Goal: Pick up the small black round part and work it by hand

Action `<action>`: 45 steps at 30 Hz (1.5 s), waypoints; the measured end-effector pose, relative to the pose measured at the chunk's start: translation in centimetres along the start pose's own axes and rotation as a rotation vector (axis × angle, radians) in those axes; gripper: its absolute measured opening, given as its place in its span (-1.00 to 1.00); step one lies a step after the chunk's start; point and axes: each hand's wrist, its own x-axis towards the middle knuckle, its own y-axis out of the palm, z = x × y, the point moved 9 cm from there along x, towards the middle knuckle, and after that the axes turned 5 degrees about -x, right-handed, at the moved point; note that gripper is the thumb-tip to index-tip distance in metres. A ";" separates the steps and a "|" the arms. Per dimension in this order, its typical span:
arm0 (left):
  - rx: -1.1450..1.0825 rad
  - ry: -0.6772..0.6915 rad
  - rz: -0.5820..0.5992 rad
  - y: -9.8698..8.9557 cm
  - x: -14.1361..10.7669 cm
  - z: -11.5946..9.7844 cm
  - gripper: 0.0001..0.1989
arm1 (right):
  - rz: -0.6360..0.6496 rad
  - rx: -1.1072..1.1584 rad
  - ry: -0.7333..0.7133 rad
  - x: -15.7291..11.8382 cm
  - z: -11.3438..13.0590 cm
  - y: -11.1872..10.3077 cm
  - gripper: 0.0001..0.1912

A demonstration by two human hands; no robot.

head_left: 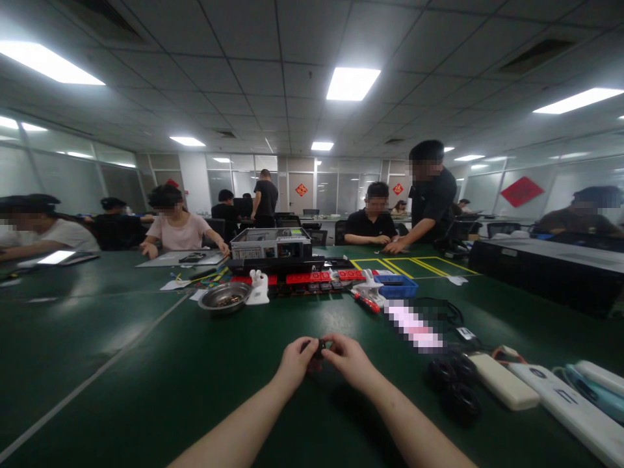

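Observation:
Close together over the green table (pixel 234 390), my left hand (pixel 295 359) and my right hand (pixel 348 359) are both closed on one small dark part (pixel 320 349). Fingertips cover much of it, so its kind does not show. Something reddish appears just below it, between the hands, too small to make out. Beyond the hands stands a steel bowl (pixel 209 300) with small brass-coloured pieces inside. A white stand (pixel 258 289) is right beside the bowl. Farther right, a red-handled tool (pixel 366 303) lies by another white stand (pixel 369 286).
A row of red blocks (pixel 312 277) runs before an opened metal computer case (pixel 270 246). A blue bin (pixel 397 286) stands right of centre. Black rolls (pixel 458 398), a cream power bank (pixel 504 381) and a white phone (pixel 565 403) lie at right. Several people work around the table.

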 end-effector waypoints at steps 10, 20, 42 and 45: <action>0.110 0.190 -0.053 -0.3 -0.7 -1.8 -0.61 | 0.060 0.098 0.176 0.3 -2.6 1.2 -0.64; -0.049 -0.048 -0.019 0.0 -0.1 0.4 -0.53 | 0.011 0.108 0.016 0.1 -0.3 0.2 -0.73; 0.081 0.036 -0.017 0.1 0.1 -0.6 -0.59 | -0.041 0.426 0.162 0.5 -3.1 2.4 -0.55; 0.029 -0.006 -0.040 -0.2 0.3 -0.4 -0.57 | 0.095 0.496 0.137 0.4 -2.4 2.7 -0.51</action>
